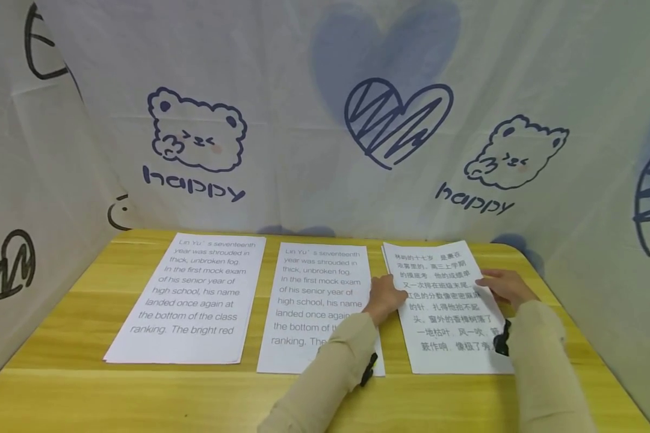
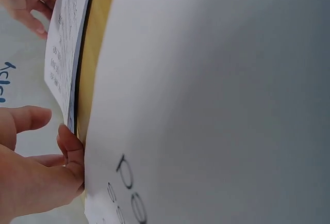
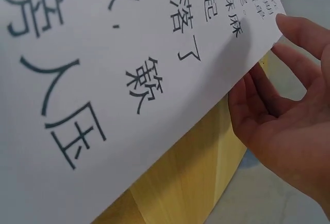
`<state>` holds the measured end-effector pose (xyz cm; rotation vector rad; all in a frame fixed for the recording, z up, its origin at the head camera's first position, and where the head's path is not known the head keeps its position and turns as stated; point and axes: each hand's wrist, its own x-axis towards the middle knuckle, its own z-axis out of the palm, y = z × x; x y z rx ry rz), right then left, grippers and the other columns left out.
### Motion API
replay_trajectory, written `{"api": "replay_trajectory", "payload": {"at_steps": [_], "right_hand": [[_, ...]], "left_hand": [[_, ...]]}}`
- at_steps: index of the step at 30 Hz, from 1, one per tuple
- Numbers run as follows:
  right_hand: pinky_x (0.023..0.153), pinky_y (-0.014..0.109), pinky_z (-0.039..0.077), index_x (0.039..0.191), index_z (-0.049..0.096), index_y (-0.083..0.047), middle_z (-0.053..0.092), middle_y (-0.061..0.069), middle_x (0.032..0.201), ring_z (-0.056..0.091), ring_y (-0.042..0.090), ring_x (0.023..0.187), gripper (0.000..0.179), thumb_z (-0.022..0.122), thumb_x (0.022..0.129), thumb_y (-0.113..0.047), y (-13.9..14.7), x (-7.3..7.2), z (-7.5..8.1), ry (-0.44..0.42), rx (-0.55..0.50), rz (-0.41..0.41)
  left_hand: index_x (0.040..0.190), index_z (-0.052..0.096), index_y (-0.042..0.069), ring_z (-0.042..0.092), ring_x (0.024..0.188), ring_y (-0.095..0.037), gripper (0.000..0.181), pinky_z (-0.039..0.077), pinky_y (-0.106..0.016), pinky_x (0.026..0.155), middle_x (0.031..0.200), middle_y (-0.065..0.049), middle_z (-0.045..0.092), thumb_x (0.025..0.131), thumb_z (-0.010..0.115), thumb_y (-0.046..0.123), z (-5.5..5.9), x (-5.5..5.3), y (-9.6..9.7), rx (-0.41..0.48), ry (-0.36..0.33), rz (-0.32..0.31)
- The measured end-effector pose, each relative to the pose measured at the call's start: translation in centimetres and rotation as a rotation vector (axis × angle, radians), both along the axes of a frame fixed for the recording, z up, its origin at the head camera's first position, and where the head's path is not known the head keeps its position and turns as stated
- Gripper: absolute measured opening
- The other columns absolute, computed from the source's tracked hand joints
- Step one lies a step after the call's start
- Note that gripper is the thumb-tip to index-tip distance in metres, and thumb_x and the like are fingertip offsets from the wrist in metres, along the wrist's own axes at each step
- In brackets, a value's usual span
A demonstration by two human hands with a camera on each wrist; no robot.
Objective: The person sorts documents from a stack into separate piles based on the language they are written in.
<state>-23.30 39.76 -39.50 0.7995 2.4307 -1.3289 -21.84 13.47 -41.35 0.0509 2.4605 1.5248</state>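
A stack of paper sheets with Chinese text [image 1: 439, 337] lies on the right side of the wooden table. At its left edge is my left hand [image 1: 386, 297], one fingertip touching the sheets. In the left wrist view, another finger [image 2: 33, 116] stands apart from the paper. My right hand [image 1: 506, 285] holds the stack's right edge. In the right wrist view, its thumb [image 3: 294, 30] lies at the top face of the paper, and the other fingers curl below the edge. The stack's top edge looks slightly bowed.
Two more stacks with English text lie to the left: a middle stack [image 1: 314, 288], partly under my left forearm, and a left stack [image 1: 189, 300]. The yellow wood-grain table [image 1: 141, 391] meets a printed white cloth [image 1: 298, 180] at the back and sides.
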Motion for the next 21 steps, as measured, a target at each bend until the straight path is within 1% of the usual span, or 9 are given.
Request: {"api": "replay_trajectory", "payload": {"at_steps": [2, 5, 6, 7, 11, 13, 15, 17, 21], "right_hand": [[0.089, 0.047, 0.048, 0.15, 0.021, 0.003, 0.038, 0.031, 0.142, 0.051, 0.04, 0.111, 0.068, 0.056, 0.095, -0.012, 0.0, 0.2, -0.1, -0.003, 0.016, -0.001], [0.106, 0.058, 0.028, 0.152, 0.008, 0.002, 0.018, 0.033, 0.151, 0.031, 0.047, 0.129, 0.076, 0.055, 0.095, -0.012, 0.0, 0.4, 0.1, -0.001, 0.038, -0.011], [0.109, 0.06, 0.021, 0.152, 0.004, 0.002, 0.012, 0.033, 0.152, 0.024, 0.048, 0.131, 0.079, 0.056, 0.094, -0.012, 0.1, 0.3, -0.1, 0.001, 0.048, -0.01], [0.109, 0.061, 0.019, 0.152, 0.003, 0.002, 0.009, 0.034, 0.152, 0.021, 0.049, 0.133, 0.079, 0.055, 0.094, -0.012, 0.5, 0.0, -0.4, 0.004, 0.054, -0.005], [0.109, 0.06, 0.021, 0.152, 0.002, 0.002, 0.009, 0.033, 0.153, 0.023, 0.05, 0.134, 0.08, 0.055, 0.096, -0.016, 2.2, -1.4, -2.6, 0.013, 0.102, 0.024], [0.108, 0.06, 0.021, 0.152, 0.003, 0.003, 0.009, 0.032, 0.153, 0.023, 0.05, 0.134, 0.08, 0.056, 0.096, -0.018, 2.5, -1.7, -3.1, 0.021, 0.12, 0.04], [0.108, 0.061, 0.021, 0.152, 0.003, 0.003, 0.009, 0.032, 0.153, 0.022, 0.05, 0.135, 0.08, 0.056, 0.096, -0.018, 1.8, -1.3, -2.6, 0.025, 0.118, 0.039], [0.108, 0.062, 0.02, 0.151, 0.004, 0.005, 0.009, 0.033, 0.153, 0.02, 0.051, 0.134, 0.079, 0.055, 0.095, -0.017, 0.7, -0.8, -1.5, 0.026, 0.122, 0.05], [0.107, 0.064, 0.018, 0.15, 0.005, 0.008, 0.009, 0.035, 0.152, 0.016, 0.052, 0.135, 0.077, 0.052, 0.093, -0.016, -1.4, 0.0, 0.4, 0.041, 0.125, 0.1]], "left_hand": [[0.136, 0.048, -0.009, 0.044, 0.117, -0.035, 0.057, 0.041, -0.042, 0.099, 0.132, -0.028, 0.043, 0.083, 0.064, 0.004, 0.0, 0.0, 0.0, -0.01, 0.006, -0.01], [0.138, 0.046, -0.008, 0.041, 0.125, -0.037, 0.058, 0.037, -0.043, 0.105, 0.136, -0.029, 0.038, 0.085, 0.063, 0.006, 0.1, 0.2, 0.1, -0.043, 0.017, -0.024], [0.139, 0.045, -0.007, 0.039, 0.127, -0.037, 0.058, 0.034, -0.044, 0.107, 0.138, -0.03, 0.036, 0.085, 0.063, 0.007, 0.2, 0.2, 0.1, -0.055, 0.019, -0.027], [0.14, 0.045, -0.007, 0.038, 0.129, -0.038, 0.058, 0.033, -0.044, 0.108, 0.139, -0.03, 0.035, 0.086, 0.062, 0.007, 0.3, 0.2, 0.1, -0.062, 0.023, -0.031], [0.138, 0.046, -0.006, 0.04, 0.127, -0.037, 0.056, 0.033, -0.042, 0.108, 0.139, -0.03, 0.035, 0.086, 0.061, 0.007, 0.6, 0.2, 0.0, -0.097, 0.056, -0.048], [0.137, 0.049, -0.006, 0.043, 0.124, -0.035, 0.054, 0.036, -0.04, 0.106, 0.136, -0.029, 0.039, 0.086, 0.062, 0.008, 0.8, 0.1, -0.2, -0.122, 0.088, -0.066], [0.136, 0.05, -0.006, 0.045, 0.122, -0.034, 0.053, 0.037, -0.039, 0.105, 0.135, -0.028, 0.042, 0.086, 0.063, 0.008, 1.0, -0.1, -0.4, -0.143, 0.114, -0.084], [0.135, 0.052, -0.004, 0.046, 0.122, -0.033, 0.051, 0.037, -0.038, 0.105, 0.133, -0.026, 0.044, 0.087, 0.063, 0.01, 1.1, -0.3, -0.7, -0.166, 0.135, -0.109], [0.135, 0.053, -0.002, 0.044, 0.124, -0.032, 0.05, 0.035, -0.038, 0.106, 0.133, -0.023, 0.045, 0.089, 0.064, 0.011, 1.5, -0.9, -1.8, -0.185, 0.167, -0.174]]}}
